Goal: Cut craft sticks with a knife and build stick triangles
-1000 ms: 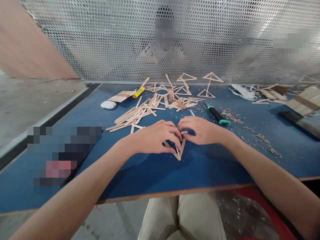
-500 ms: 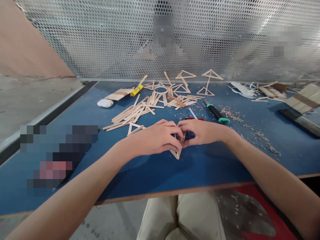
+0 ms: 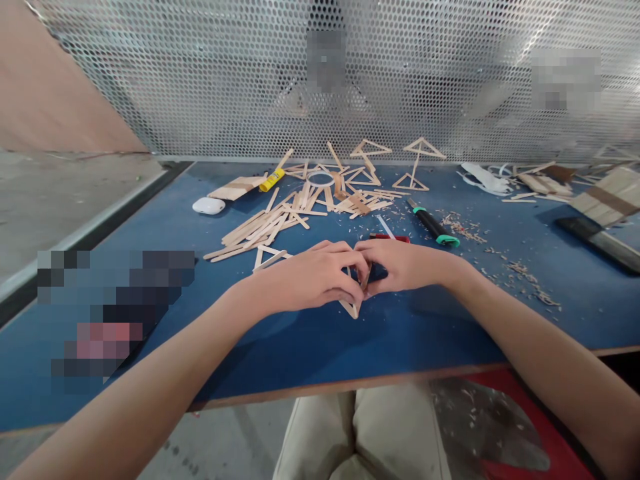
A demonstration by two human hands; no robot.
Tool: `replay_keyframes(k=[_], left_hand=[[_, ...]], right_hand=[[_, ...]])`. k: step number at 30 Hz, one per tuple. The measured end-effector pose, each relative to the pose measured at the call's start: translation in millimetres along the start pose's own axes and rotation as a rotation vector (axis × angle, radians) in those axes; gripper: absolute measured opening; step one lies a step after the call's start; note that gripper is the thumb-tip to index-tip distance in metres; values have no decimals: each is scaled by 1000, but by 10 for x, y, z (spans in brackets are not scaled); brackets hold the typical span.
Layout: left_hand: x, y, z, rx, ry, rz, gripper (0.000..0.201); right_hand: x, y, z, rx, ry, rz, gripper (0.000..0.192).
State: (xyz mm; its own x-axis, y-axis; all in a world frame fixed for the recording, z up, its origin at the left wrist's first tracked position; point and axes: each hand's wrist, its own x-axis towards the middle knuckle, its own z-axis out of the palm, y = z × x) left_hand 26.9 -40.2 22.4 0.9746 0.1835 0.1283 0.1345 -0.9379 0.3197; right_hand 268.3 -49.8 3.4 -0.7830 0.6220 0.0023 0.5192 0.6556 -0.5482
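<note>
Close together over the blue table [image 3: 300, 347], both my hands pinch a small frame of wooden craft sticks [image 3: 353, 309], one pointed corner of which sticks out below my fingers. My left hand [image 3: 325, 275] is curled over the frame from the left. From the right, my right hand [image 3: 390, 263] grips it with thumb and fingers, which hide most of it. Behind the right hand lies a red object [image 3: 395, 237], partly covered. Another stick frame [image 3: 270, 256] rests flat beyond my left wrist.
A pile of loose craft sticks [image 3: 267, 223] spreads behind my hands. Farther back are a yellow glue tube [image 3: 273, 179], a tape roll [image 3: 321, 179] and a joined stick structure [image 3: 415, 167]. A black and green cutter [image 3: 434, 225] lies right, near wood scraps [image 3: 530, 280]. Perforated metal [image 3: 250, 87] borders the table.
Both hands keep their hold on the stick frame in nearly the same place. The whole view has shifted very slightly; nothing else has visibly moved.
</note>
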Motion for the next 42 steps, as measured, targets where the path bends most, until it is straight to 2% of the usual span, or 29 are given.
replay_keyframes(k=[9,11,18,22,26,32,35,38,40,42], left_hand=[[-20,1,-10,53,59,-15,17],[-31,-13,-45,100,134,-42,15],[-79,-162,-139,367,518,-203,9],[-87,-191,-160,404,703,-265,8],[-91,-184,-187,404,799,-293,6],[-91,-195,-169,420,773,-303,8],[-89,-191,-166,426,761,-313,8],[-98,-204,-181,424,739,-341,8],[-107,-232,-182,405,635,-367,10],[-111,-272,-161,383,453,-385,16]], right_hand=[[-9,-26,-3,-29,11,-7,28],[-12,-17,-5,-22,15,-17,30],[-3,-36,11,-14,-72,-107,24],[39,-64,47,-93,-36,-140,24],[58,-66,42,-148,36,-155,24],[8,-43,-61,-195,237,-47,33],[0,-23,-62,-237,237,-105,34],[-5,11,-51,-311,249,-61,25],[-11,40,-58,-362,254,20,20],[-15,64,-71,-387,235,86,21]])
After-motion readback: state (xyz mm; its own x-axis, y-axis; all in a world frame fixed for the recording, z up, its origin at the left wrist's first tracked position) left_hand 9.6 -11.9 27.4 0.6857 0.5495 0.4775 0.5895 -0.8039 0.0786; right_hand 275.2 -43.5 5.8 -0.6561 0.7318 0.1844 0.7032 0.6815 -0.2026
